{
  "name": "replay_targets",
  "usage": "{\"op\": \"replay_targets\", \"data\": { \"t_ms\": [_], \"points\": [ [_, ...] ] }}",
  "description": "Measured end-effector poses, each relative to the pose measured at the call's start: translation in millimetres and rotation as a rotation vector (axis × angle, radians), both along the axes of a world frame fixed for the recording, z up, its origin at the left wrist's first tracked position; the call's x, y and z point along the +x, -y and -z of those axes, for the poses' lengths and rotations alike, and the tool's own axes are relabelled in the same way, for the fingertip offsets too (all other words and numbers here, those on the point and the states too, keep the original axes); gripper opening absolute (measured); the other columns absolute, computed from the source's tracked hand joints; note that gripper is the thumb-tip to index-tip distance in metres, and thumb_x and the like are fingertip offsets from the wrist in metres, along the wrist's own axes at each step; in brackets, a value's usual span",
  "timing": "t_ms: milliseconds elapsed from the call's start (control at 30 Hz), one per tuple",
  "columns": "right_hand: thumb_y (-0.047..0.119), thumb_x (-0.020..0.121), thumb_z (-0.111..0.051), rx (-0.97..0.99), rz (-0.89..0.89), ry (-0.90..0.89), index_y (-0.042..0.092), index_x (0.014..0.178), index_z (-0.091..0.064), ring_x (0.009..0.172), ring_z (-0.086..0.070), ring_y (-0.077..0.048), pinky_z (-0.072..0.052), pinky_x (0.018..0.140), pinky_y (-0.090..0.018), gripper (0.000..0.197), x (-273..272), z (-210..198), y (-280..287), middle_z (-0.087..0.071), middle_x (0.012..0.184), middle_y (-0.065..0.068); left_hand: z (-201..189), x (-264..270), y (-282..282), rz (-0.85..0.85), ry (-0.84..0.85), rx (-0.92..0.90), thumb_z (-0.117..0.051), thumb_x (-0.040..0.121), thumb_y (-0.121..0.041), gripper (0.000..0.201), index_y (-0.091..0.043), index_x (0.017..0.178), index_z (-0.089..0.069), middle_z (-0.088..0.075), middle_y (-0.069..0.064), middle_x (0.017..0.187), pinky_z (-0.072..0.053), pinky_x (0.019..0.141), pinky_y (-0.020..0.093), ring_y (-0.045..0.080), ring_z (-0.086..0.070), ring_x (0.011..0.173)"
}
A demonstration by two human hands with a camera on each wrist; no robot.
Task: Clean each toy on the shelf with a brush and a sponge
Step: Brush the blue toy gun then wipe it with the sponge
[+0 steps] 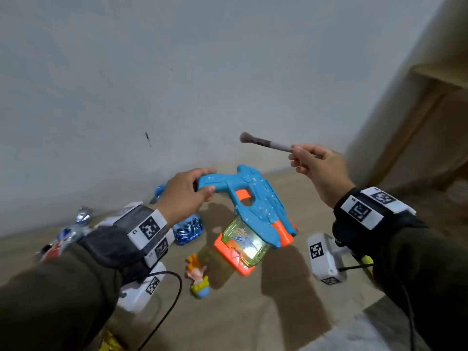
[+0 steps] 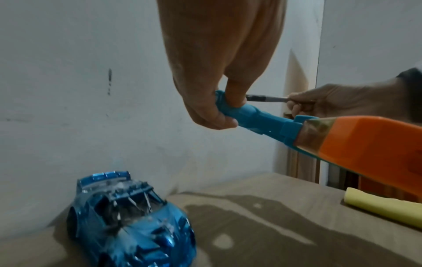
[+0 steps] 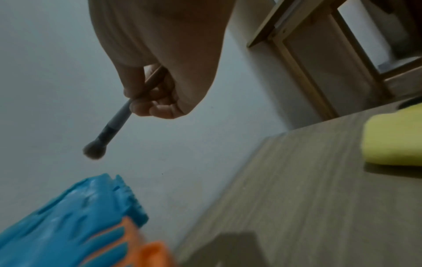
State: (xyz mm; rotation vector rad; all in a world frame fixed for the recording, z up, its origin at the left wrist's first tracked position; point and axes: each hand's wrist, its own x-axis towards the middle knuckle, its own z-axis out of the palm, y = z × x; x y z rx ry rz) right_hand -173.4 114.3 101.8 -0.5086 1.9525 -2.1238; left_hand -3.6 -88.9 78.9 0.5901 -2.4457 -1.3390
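My left hand [image 1: 188,192] grips the handle of a blue and orange toy water gun [image 1: 255,206], lifted above the shelf [image 1: 253,312] with its green tank hanging down. White specks dot its blue body. In the left wrist view the left hand [image 2: 219,108] curls round the gun's handle [image 2: 255,117]. My right hand [image 1: 312,160] pinches a small brush [image 1: 263,142] with its tuft pointing left, above the gun and apart from it. The right wrist view shows the brush [image 3: 107,133] over the gun [image 3: 75,222]. A yellow sponge [image 3: 395,137] lies on the shelf at right.
A blue toy car [image 2: 130,220] stands on the shelf against the wall. A small figure toy [image 1: 198,277] lies under the gun, and a red and blue toy [image 1: 63,239] lies at far left. A wooden frame [image 1: 430,117] stands at right.
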Motion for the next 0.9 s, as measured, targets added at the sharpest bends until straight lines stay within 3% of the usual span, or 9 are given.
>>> {"op": "replay_targets", "data": {
  "t_ms": [100,200,333,467,700,900],
  "points": [
    [0.009,0.087,-0.061,-0.055,-0.05,-0.039,0.009,0.084,-0.065,0.056,-0.06,-0.008,-0.047,0.055,-0.016,0.004,2.7,-7.6,12.1,-0.067,0.069,-0.004,-8.7,10.9,5.6,-0.002,-0.077,-0.027,-0.062,0.086,-0.006,0.038,-0.019,0.121,-0.059,-0.07,0.005,0.101,-0.056,0.082,0.026,0.01,-0.071,0.075],
    [0.009,0.087,-0.061,-0.143,-0.112,-0.066,0.008,0.085,-0.064,0.057,-0.061,-0.008,-0.048,0.055,-0.016,0.003,10.9,-14.0,19.9,-0.069,0.064,0.001,-15.8,26.7,9.2,-0.003,-0.142,-0.057,-0.061,0.087,-0.007,0.037,-0.02,0.122,-0.059,-0.071,0.003,0.098,-0.056,0.076,0.019,0.01,-0.071,0.078],
    [0.01,0.087,-0.061,-0.223,-0.16,-0.116,0.009,0.085,-0.063,0.057,-0.061,-0.008,-0.048,0.056,-0.016,0.003,29.0,-21.5,26.3,-0.069,0.063,0.003,-24.9,55.2,11.3,-0.031,-0.225,-0.078,-0.06,0.087,-0.008,0.036,-0.019,0.121,-0.059,-0.07,0.004,0.098,-0.056,0.081,0.028,0.013,-0.07,0.079],
    [0.012,0.087,-0.061,-0.307,-0.209,-0.113,0.01,0.084,-0.061,0.057,-0.059,-0.007,-0.048,0.057,-0.016,0.004,53.4,-26.9,28.1,-0.067,0.061,0.003,-28.6,93.5,11.9,-0.076,-0.299,-0.04,-0.058,0.088,-0.003,0.034,-0.015,0.12,-0.059,-0.069,0.008,0.102,-0.056,0.083,0.029,0.021,-0.07,0.082],
    [0.015,0.09,-0.056,-0.337,-0.31,-0.109,0.01,0.085,-0.06,0.057,-0.056,-0.008,-0.046,0.058,-0.017,0.008,98.9,-35.4,29.5,-0.063,0.06,0.003,-27.0,153.6,0.9,-0.102,-0.302,0.002,-0.056,0.089,-0.001,0.029,-0.022,0.109,-0.06,-0.067,0.002,0.097,-0.056,0.073,0.017,0.012,-0.068,0.076],
    [0.018,0.094,-0.05,-0.345,-0.392,-0.105,0.011,0.084,-0.059,0.059,-0.056,-0.009,-0.047,0.061,-0.018,0.014,145.4,-27.0,23.6,-0.06,0.061,0.003,-2.8,203.1,-21.4,-0.122,-0.265,0.002,-0.058,0.089,-0.004,0.029,-0.026,0.107,-0.061,-0.069,0.006,0.101,-0.057,0.079,0.026,0.015,-0.07,0.082]
  ]
}}
